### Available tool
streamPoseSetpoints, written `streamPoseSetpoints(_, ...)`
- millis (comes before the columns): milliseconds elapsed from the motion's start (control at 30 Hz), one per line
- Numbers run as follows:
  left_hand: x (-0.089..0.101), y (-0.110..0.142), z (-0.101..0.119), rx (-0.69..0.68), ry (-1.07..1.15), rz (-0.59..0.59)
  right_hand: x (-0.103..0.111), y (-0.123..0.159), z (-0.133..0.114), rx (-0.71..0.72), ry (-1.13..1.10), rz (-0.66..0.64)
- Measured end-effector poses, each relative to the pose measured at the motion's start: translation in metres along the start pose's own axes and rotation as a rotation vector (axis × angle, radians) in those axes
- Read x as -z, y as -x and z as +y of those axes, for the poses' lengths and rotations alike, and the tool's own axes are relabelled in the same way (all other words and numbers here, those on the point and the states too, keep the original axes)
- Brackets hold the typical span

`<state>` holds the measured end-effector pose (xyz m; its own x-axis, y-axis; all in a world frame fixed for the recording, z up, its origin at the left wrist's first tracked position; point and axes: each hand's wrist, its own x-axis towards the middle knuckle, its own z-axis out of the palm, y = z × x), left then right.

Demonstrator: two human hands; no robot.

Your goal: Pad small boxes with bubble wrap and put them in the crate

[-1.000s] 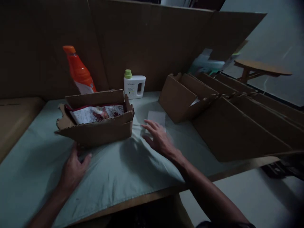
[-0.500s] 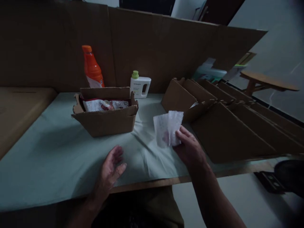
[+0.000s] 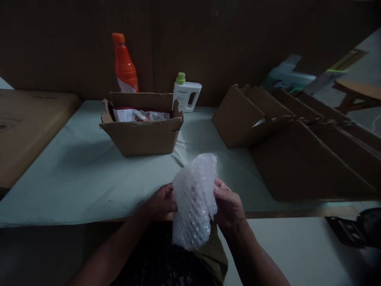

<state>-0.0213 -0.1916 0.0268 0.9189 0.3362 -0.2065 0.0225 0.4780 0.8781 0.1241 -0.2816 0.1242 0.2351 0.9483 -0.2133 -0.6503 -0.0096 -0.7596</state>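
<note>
A sheet of clear bubble wrap point(image 3: 194, 198) hangs upright between both hands, just in front of the table's near edge. My left hand point(image 3: 160, 201) grips its left side and my right hand point(image 3: 228, 204) grips its right side. Behind it on the pale green cloth point(image 3: 74, 174) stands an open cardboard box point(image 3: 143, 133) with a white and red packet point(image 3: 139, 115) lying inside.
An orange bottle point(image 3: 124, 65) and a small white jug with a green cap point(image 3: 185, 92) stand at the back against a cardboard wall. A row of folded cardboard pieces point(image 3: 291, 135) leans at the right. A wooden board point(image 3: 26, 127) lies at the left.
My right hand picked the bubble wrap off the cloth and brought it toward me. My left hand left the box and took hold of the wrap's other side.
</note>
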Motion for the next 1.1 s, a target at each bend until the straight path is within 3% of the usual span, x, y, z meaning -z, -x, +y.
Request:
streamPoseSetpoints(100, 0.023, 0.024, 0.026, 0.065, -0.088, -0.016, 0.016, -0.014, 0.001, 0.039, 0.036, 0.104)
streamPoseSetpoints(200, 0.058, 0.044, 0.069, 0.117, -0.339, 0.153, 0.046, -0.025, 0.011, 0.032, 0.165, 0.200)
streamPoseSetpoints(300, 0.093, 0.051, 0.107, 0.179, -0.733, 0.292, 0.072, -0.023, 0.020, 0.150, 0.484, 0.358)
streamPoseSetpoints(400, 0.119, 0.053, 0.120, 0.239, -1.018, 0.377, 0.068, -0.016, 0.023, 0.390, 0.928, 0.395)
streamPoseSetpoints(467, 0.128, 0.052, 0.114, 0.246, -1.103, 0.402, 0.045, -0.018, 0.031, 0.533, 1.163, 0.240)
streamPoseSetpoints(533, 0.131, 0.052, 0.102, 0.228, -1.150, 0.420, 0.014, -0.031, 0.047, 0.632, 1.338, -0.059)
streamPoseSetpoints(633, 0.127, 0.051, 0.087, 0.207, -1.274, 0.475, -0.024, -0.067, 0.079, 0.650, 1.642, -0.546)
streamPoseSetpoints(700, 0.124, 0.050, 0.082, 0.246, -1.388, 0.496, -0.028, -0.090, 0.092, 0.623, 1.840, -0.660)
streamPoseSetpoints(767, 0.122, 0.050, 0.080, 0.288, -1.474, 0.491, -0.010, -0.102, 0.087, 0.575, 1.993, -0.532)
streamPoseSetpoints(867, 0.123, 0.050, 0.081, 0.272, -1.495, 0.485, 0.044, -0.095, 0.051, 0.456, 2.156, -0.098)
streamPoseSetpoints(967, 0.127, 0.050, 0.082, 0.270, -1.460, 0.470, 0.092, -0.070, 0.007, 0.303, 2.232, 0.259)
streamPoseSetpoints(1033, 0.129, 0.049, 0.083, 0.281, -1.453, 0.454, 0.104, -0.056, -0.009, 0.238, 2.212, 0.364)
streamPoseSetpoints(1100, 0.129, 0.047, 0.083, 0.284, -1.459, 0.449, 0.100, -0.056, -0.010, 0.237, 2.151, 0.350)
